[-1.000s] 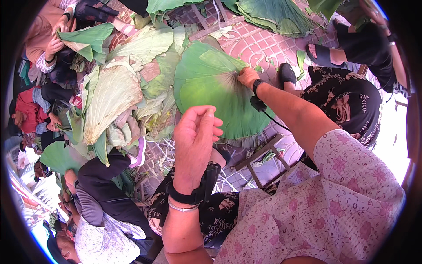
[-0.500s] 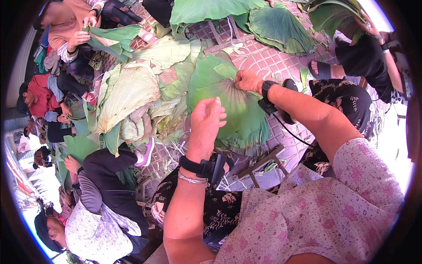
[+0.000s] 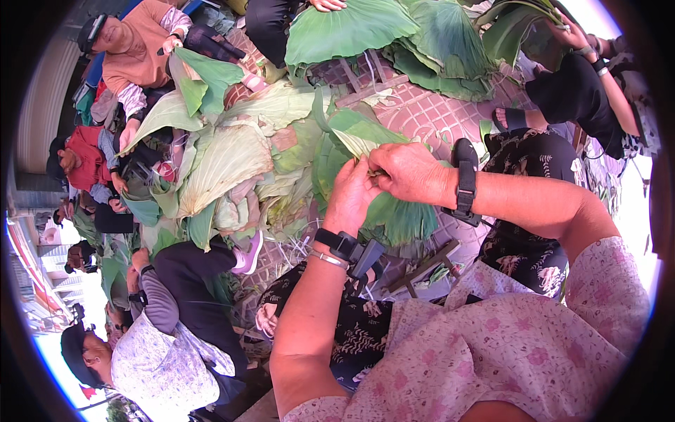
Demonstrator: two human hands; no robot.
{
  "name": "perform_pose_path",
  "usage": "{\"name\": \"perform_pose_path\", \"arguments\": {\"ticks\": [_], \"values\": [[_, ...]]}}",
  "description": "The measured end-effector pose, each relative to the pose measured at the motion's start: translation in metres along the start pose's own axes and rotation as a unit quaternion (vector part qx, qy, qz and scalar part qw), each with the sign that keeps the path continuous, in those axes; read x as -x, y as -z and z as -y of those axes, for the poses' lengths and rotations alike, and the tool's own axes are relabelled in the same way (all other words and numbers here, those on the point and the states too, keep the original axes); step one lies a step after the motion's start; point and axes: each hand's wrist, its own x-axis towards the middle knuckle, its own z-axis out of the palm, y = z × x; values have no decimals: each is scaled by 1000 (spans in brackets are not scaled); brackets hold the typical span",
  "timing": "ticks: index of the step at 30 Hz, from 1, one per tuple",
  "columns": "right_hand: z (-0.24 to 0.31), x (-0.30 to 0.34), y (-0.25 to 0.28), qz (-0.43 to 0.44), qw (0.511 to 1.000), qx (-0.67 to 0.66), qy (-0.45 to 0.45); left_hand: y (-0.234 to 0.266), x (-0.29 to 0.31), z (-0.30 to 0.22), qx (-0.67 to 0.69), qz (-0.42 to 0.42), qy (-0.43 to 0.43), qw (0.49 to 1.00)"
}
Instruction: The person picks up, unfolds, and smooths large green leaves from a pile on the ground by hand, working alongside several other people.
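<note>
A large green lotus leaf (image 3: 373, 131) lies in front of me, its paler veined part folded up at my fingers. My right hand (image 3: 413, 172) is closed in a pinch on the gathered part of this leaf. Touching its fingertips, my left hand (image 3: 351, 193) is closed on the same gathered part from the left. The exact bit between the fingers is hidden behind them. Under my wrists a frilled stack of green leaves (image 3: 404, 224) spreads out. Both wrists wear black straps with a small device.
To the left is a heap of pale dried leaves (image 3: 228, 163). Green leaf stacks (image 3: 450, 42) lie at the far side on red paving (image 3: 415, 105). A wooden stool frame (image 3: 425, 267) stands close by. Several people sit around, handling leaves; a co-worker's purple shoe (image 3: 249, 254) is nearby.
My left hand, earlier raised and holding nothing, has joined my right hand at the leaf. The leaf's middle is now lifted and folded. At the far left, a co-worker has moved a leaf.
</note>
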Motion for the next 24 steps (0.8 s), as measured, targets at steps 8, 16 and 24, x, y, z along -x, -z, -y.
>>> {"name": "perform_pose_path", "arguments": {"ticks": [8,16,24], "values": [[-11,-14,15,-36,987,-144,-65,-13,4,-7,-64,-18,-154,986],[-51,-43,51,-121,970,-196,-81,-4,16,-18,-24,-126,-126,984],[-76,-51,107,-244,959,137,-44,25,23,-37,-18,-111,-180,977]]}}
